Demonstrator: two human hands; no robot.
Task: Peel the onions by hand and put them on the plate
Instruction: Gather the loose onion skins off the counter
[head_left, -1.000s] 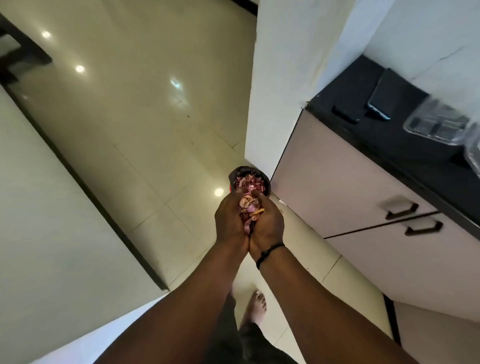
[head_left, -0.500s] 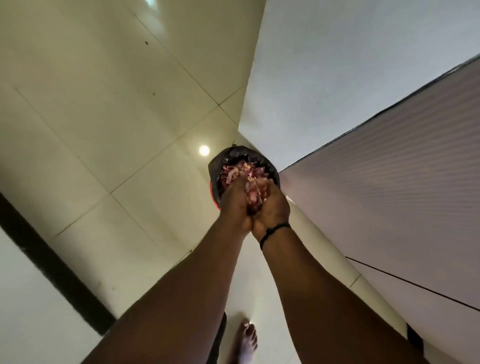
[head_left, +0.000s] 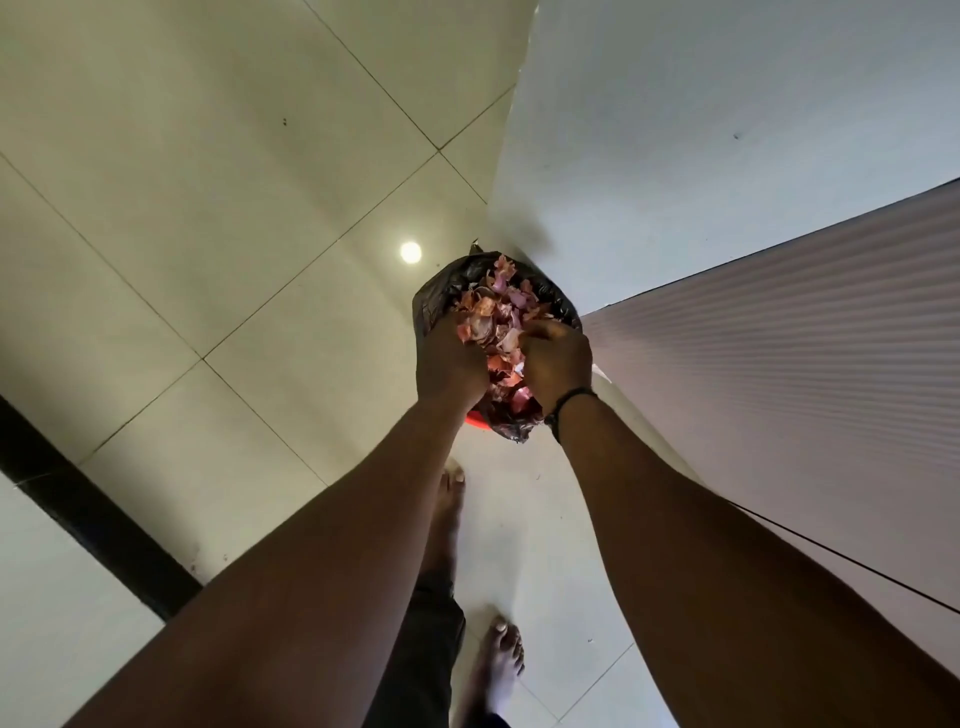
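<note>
Both hands were down over a small bin lined with a crinkly black plastic bag (head_left: 441, 301), with a bit of the red bin rim (head_left: 475, 420) peeking out underneath. The bag was heaped with papery onion peels (head_left: 498, 306), a mix of pinkish-red, purple and pale orange scraps, dry and curled. The left hand (head_left: 448, 364) was cupped at the left edge of the pile, fingers curled into the peels, and the right hand (head_left: 556, 361) mirrored it on the other side, fingers bent and bunched over the scraps. Couldn't tell how much each hand was actually gripping. A thin black band (head_left: 563, 408) sat on the right wrist. The bin stood on the pale tiled floor (head_left: 208, 208), tucked right against a white wall corner (head_left: 701, 130) and a beige ribbed cabinet panel (head_left: 805, 364). 2 bare feet showed below.
</note>
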